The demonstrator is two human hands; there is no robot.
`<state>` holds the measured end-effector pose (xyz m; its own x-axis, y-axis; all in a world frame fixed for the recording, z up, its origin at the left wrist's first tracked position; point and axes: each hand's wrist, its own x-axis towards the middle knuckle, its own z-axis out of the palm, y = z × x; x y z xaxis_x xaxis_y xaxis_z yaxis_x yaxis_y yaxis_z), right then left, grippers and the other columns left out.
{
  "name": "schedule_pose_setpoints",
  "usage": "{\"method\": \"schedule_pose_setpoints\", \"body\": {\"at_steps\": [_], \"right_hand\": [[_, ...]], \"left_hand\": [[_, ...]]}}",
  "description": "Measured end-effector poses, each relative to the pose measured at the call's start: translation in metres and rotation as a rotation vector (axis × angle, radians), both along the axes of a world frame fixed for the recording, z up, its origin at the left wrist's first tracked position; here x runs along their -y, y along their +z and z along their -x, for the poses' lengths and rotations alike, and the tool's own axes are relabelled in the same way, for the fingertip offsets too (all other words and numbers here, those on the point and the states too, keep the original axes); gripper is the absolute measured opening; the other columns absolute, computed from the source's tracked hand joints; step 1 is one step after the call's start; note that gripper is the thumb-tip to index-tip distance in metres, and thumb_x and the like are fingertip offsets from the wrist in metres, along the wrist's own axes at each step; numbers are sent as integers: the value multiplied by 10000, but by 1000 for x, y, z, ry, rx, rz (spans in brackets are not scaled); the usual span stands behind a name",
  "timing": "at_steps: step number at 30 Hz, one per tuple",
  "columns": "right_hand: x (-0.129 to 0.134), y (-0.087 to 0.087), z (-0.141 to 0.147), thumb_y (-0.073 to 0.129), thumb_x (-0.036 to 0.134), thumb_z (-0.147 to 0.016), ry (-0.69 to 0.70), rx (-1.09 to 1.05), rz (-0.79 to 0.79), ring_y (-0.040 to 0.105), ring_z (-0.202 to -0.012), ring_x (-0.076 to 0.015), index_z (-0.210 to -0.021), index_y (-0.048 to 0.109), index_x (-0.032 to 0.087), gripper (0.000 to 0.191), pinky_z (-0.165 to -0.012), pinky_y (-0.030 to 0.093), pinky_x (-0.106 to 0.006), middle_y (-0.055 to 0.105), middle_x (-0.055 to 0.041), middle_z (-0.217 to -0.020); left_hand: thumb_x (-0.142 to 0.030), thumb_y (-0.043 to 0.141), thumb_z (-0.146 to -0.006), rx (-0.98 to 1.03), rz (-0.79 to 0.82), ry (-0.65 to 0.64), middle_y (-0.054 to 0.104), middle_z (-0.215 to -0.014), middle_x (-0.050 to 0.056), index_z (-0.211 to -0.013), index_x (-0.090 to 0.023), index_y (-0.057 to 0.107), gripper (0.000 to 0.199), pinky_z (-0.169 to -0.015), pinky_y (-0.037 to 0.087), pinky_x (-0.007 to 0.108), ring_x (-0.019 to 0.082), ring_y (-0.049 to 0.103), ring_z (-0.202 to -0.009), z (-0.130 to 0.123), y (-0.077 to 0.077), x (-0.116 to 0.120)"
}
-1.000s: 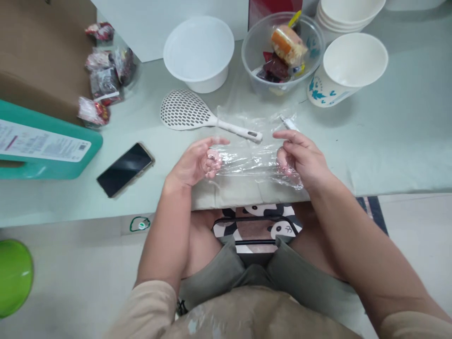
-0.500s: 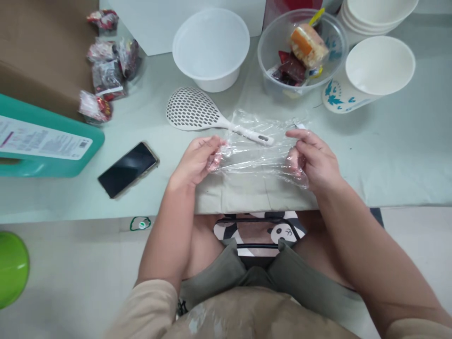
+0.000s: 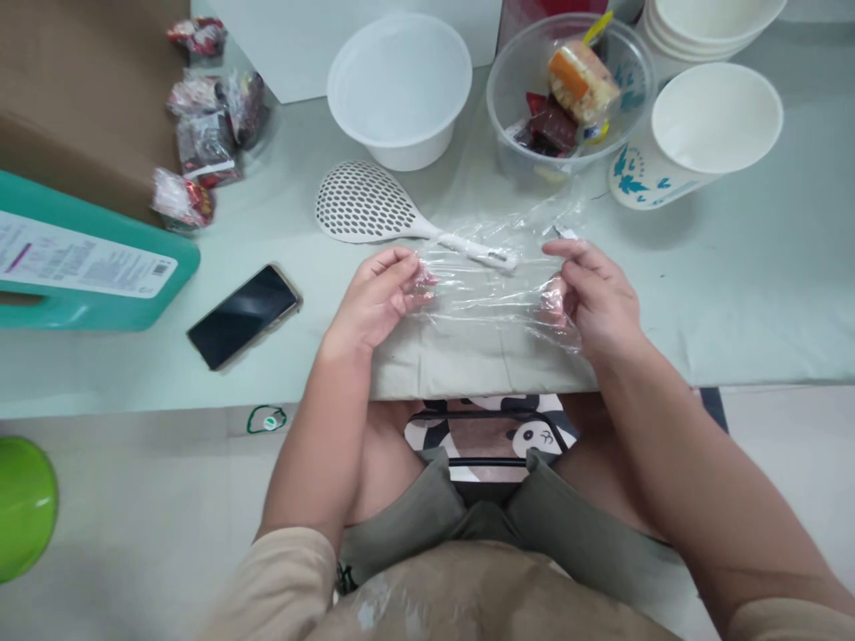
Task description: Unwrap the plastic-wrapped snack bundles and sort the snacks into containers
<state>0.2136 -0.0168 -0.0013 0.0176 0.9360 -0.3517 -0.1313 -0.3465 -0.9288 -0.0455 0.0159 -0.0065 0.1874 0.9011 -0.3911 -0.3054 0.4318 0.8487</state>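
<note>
A clear plastic film, perhaps a thin bag, stretches between my two hands just above the table's front edge. My left hand pinches its left side, with some of the film lying over the fingers. At the other side my right hand is closed on the film, index finger pointing left. Behind the film lies a white slotted skimmer, its handle partly showing through the plastic. Past the skimmer stands a white plastic bowl. To its right a clear bowl contains several wrapped snacks.
White paper cups stand at the back right. A phone lies left of my arm. Several small wrapped packets rest beside a brown box and a teal container. A green bin is on the floor.
My left hand has turned slightly, its fingers more spread inside the film. The film's upper right part has risen a little. The other things stay in place.
</note>
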Motion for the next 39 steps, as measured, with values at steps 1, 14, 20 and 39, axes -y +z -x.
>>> {"method": "schedule_pose_setpoints", "body": {"at_steps": [1, 14, 20, 39], "right_hand": [[0, 0, 0, 659, 405, -863, -2, -4, 0, 391, -358, -118, -1039, 648, 296, 208, -400, 277, -262, 541, 56, -476], [1, 2, -5, 640, 380, -859, 14, 21, -8, 401, -366, -129, -941, 637, 282, 128, -405, 290, -265, 525, 48, -466], [0, 1, -7, 617, 427, -882, 29, 44, -13, 385, -375, -117, -939, 611, 284, 155, -414, 280, -269, 511, 57, -486], [-1, -2, -2, 633, 431, -865, 19, 67, -28, 363, -369, -114, -892, 606, 284, 152, -408, 269, -272, 491, 51, -478]], "left_hand": [[-294, 879, -729, 44, 34, -33, 759, -846, 9, -794, -186, 603, 303, -602, 605, 210, 144, 757, -747, -1, 1, 0], [33, 755, -658, 51, 59, 60, 670, -666, -44, -650, -180, 460, 364, -527, 505, 114, 33, 635, -552, -9, 1, -13], [-11, 853, -584, 96, 93, -17, 657, -698, -63, -797, -193, 585, 387, -496, 484, 123, 32, 594, -535, -2, 0, -13], [-92, 730, -786, 124, 48, 102, 636, -715, -30, -790, -163, 625, 126, -689, 575, 167, 56, 649, -659, -4, 3, -12]]}}
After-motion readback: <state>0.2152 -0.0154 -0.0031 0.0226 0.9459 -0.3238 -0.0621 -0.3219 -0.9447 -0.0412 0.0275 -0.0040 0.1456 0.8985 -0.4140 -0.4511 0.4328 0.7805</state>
